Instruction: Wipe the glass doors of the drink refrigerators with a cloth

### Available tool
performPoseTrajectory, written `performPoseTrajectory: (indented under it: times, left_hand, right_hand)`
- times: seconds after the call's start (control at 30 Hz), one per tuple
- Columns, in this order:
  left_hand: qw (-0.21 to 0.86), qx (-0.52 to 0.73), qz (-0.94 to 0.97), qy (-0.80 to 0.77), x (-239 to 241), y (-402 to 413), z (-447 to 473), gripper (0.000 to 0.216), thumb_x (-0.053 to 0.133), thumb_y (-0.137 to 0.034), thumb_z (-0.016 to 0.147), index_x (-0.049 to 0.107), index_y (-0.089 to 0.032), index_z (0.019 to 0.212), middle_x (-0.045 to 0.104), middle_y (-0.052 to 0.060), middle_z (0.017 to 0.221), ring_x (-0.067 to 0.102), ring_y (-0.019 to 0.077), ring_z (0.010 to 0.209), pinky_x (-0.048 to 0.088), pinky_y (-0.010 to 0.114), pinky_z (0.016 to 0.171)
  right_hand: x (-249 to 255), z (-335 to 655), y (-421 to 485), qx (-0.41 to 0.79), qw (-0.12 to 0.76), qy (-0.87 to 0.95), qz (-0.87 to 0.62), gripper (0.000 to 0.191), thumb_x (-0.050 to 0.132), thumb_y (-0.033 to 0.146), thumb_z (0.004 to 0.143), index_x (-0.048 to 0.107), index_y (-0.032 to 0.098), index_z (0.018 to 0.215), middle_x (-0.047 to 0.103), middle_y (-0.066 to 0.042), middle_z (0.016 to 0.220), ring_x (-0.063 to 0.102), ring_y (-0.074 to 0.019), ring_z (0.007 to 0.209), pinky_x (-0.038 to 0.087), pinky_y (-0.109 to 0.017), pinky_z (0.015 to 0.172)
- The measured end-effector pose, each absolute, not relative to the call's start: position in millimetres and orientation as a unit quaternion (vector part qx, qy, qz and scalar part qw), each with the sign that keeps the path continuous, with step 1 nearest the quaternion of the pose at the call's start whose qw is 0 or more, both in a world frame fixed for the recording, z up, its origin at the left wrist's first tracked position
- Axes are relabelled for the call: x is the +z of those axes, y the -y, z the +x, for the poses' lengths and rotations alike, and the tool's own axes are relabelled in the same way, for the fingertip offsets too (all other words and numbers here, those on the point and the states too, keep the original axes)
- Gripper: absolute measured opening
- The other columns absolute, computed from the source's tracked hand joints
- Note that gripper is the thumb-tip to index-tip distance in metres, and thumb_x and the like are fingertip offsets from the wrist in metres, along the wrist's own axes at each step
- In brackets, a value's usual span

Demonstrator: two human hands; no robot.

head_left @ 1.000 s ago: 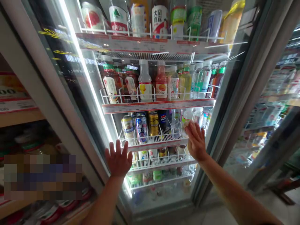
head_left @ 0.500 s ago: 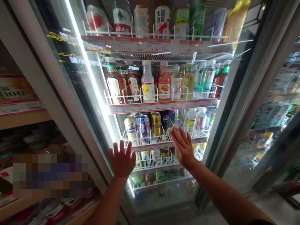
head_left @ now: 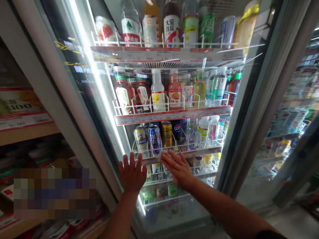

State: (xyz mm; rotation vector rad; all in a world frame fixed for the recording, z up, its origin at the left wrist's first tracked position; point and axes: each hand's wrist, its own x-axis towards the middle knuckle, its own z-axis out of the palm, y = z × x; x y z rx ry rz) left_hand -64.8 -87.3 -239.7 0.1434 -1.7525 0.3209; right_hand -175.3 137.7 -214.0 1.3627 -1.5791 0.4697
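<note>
A closed glass door [head_left: 175,217] stands before me, with lit drink shelves behind it. My left hand [head_left: 132,174] lies open against the lower left part of the glass, fingers spread. Farther right, my right hand [head_left: 179,169] is pressed flat over a small pale cloth [head_left: 162,154], its fingers together and pointing up and left. Most of the cloth is hidden under that hand. Just beyond the hands, behind the glass, stand a blue can [head_left: 155,139], a gold can [head_left: 166,134] and a white can [head_left: 141,137].
Bottles fill the upper wire shelf [head_left: 171,116] and the top shelf [head_left: 164,54]. The metal door frame [head_left: 251,132] runs down the right, with another glass-fronted cooler beyond. Wooden shelves [head_left: 27,132] with bottles are at the left.
My right hand has slid left and down across the glass with the cloth, closer to my left hand. The left hand stays against the glass. The view has tilted slightly upward.
</note>
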Motion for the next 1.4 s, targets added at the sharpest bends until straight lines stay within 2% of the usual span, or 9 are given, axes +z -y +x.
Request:
performPoseTrajectory:
  times: [0.13, 0.3, 0.53, 0.7, 0.9, 1.1, 1.23, 1.4]
  left_hand:
    - [0.616, 0.137, 0.073, 0.773, -242.1, 88.2, -64.8, 0.074, 0.059, -0.030, 0.094, 0.025, -0.031, 0.159, 0.026, 0.009, 0.165, 0.017, 0.0326, 0.154, 0.016, 0.057, 0.124]
    - [0.626, 0.121, 0.061, 0.768, -242.4, 87.5, -65.7, 0.072, 0.059, -0.028, 0.095, 0.026, -0.031, 0.159, 0.026, 0.009, 0.165, 0.016, 0.0326, 0.155, 0.015, 0.057, 0.124]
    - [0.623, 0.130, 0.058, 0.770, -240.6, 88.2, -65.2, 0.072, 0.059, -0.026, 0.094, 0.027, -0.029, 0.159, 0.022, 0.008, 0.166, 0.013, 0.0317, 0.155, 0.013, 0.055, 0.125]
    - [0.628, 0.137, 0.054, 0.764, -238.2, 87.5, -65.6, 0.071, 0.057, -0.028, 0.095, 0.026, -0.029, 0.159, 0.022, 0.008, 0.166, 0.014, 0.0319, 0.155, 0.013, 0.056, 0.125]
    - [0.624, 0.144, 0.060, 0.766, -239.4, 88.6, -65.2, 0.072, 0.056, -0.029, 0.095, 0.025, -0.029, 0.160, 0.021, 0.008, 0.166, 0.014, 0.0323, 0.155, 0.015, 0.056, 0.125]
    - [0.621, 0.138, 0.065, 0.769, -238.7, 88.3, -65.0, 0.075, 0.057, -0.028, 0.093, 0.024, -0.031, 0.160, 0.018, 0.006, 0.167, 0.013, 0.0319, 0.155, 0.013, 0.058, 0.125]
    - [0.619, 0.139, 0.061, 0.770, -236.1, 86.3, -64.4, 0.074, 0.056, -0.026, 0.094, 0.023, -0.029, 0.160, 0.017, 0.006, 0.168, 0.011, 0.0299, 0.156, 0.010, 0.053, 0.127]
    - [0.622, 0.146, 0.070, 0.766, -238.7, 88.2, -65.1, 0.073, 0.056, -0.029, 0.094, 0.024, -0.031, 0.160, 0.021, 0.007, 0.166, 0.015, 0.0322, 0.155, 0.016, 0.059, 0.124]
  right_hand:
    - [-218.9, -178.3, -142.0, 0.172, 0.472, 0.624, 0.599, 0.049, 0.035, 0.012, 0.101, 0.052, 0.029, 0.144, 0.050, 0.013, 0.152, 0.025, -0.0107, 0.154, -0.002, -0.039, 0.131]
    - [-203.3, -192.2, -151.7, 0.258, 0.509, 0.630, 0.526, 0.057, 0.041, 0.009, 0.098, 0.042, 0.024, 0.152, 0.055, 0.004, 0.149, 0.031, -0.0156, 0.152, 0.005, -0.041, 0.132]
    - [-207.5, -200.4, -167.4, 0.239, 0.499, 0.651, 0.519, 0.065, 0.045, 0.006, 0.097, 0.032, 0.027, 0.157, 0.057, 0.003, 0.147, 0.030, -0.0149, 0.152, 0.005, -0.041, 0.131]
    - [-206.5, -227.0, -192.7, 0.298, 0.550, 0.661, 0.415, 0.070, 0.051, 0.006, 0.095, 0.032, 0.031, 0.157, 0.047, -0.001, 0.155, 0.033, -0.0218, 0.151, 0.016, -0.049, 0.129]
    - [-225.3, -242.1, -225.3, 0.261, 0.552, 0.682, 0.403, 0.070, 0.052, 0.004, 0.094, 0.032, 0.028, 0.157, 0.044, -0.003, 0.158, 0.033, -0.0209, 0.151, 0.018, -0.046, 0.129]
    - [-212.3, -273.3, -257.6, 0.384, 0.579, 0.674, 0.252, 0.064, 0.043, 0.011, 0.099, 0.030, 0.031, 0.158, 0.031, -0.007, 0.165, 0.032, -0.0296, 0.152, 0.033, -0.060, 0.120]
    - [-238.2, -275.2, -264.4, 0.375, 0.549, 0.697, 0.268, 0.067, 0.045, 0.013, 0.099, 0.024, 0.030, 0.160, 0.025, -0.010, 0.167, 0.029, -0.0309, 0.153, 0.033, -0.061, 0.120]
    - [-235.7, -282.2, -269.5, 0.374, 0.565, 0.697, 0.233, 0.062, 0.042, 0.016, 0.101, 0.026, 0.029, 0.159, 0.027, -0.011, 0.167, 0.031, -0.0317, 0.152, 0.033, -0.063, 0.120]
